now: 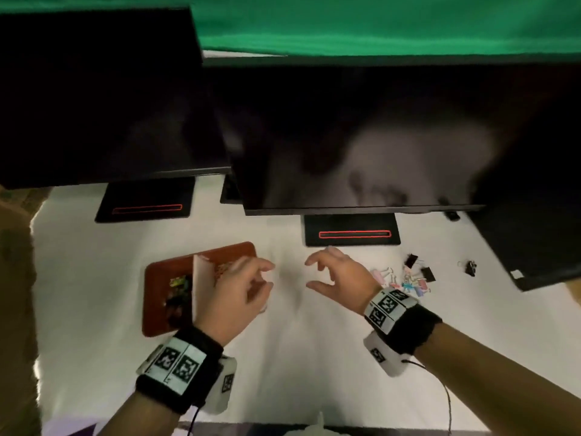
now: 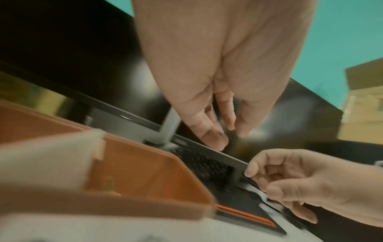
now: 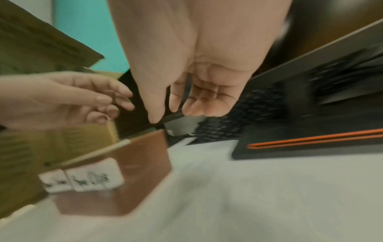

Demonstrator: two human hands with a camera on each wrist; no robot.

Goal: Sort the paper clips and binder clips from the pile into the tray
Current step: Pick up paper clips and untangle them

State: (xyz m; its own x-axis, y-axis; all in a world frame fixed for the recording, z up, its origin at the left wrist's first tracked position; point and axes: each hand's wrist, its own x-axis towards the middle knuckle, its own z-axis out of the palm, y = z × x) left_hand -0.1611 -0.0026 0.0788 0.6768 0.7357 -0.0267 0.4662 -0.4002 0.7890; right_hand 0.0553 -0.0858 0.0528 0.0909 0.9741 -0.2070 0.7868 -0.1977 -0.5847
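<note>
The brown tray [image 1: 163, 309] lies left of centre, split by a white divider [image 1: 202, 278]; several coloured clips [image 1: 179, 291] fill its left compartment. My left hand [image 1: 267, 276] hovers over the tray's right side, fingers loosely curled and holding nothing. My right hand [image 1: 309, 273] floats above the table's middle, with thumb and fingers curved apart around nothing. The pile of pastel and black clips [image 1: 408, 278] lies right of that wrist. Both wrist views are blurred: the left hand [image 2: 223, 132] and right hand [image 3: 172, 114] show bare fingers near the tray [image 3: 140, 163].
Two dark monitors hang over the back of the white table, their stand bases [image 1: 144, 202] [image 1: 352, 229] just behind the hands. A black laptop [image 1: 534, 247] sits at the right. One black binder clip [image 1: 470, 267] lies apart from the pile. White labels [image 3: 82, 178] are stuck on the tray wall.
</note>
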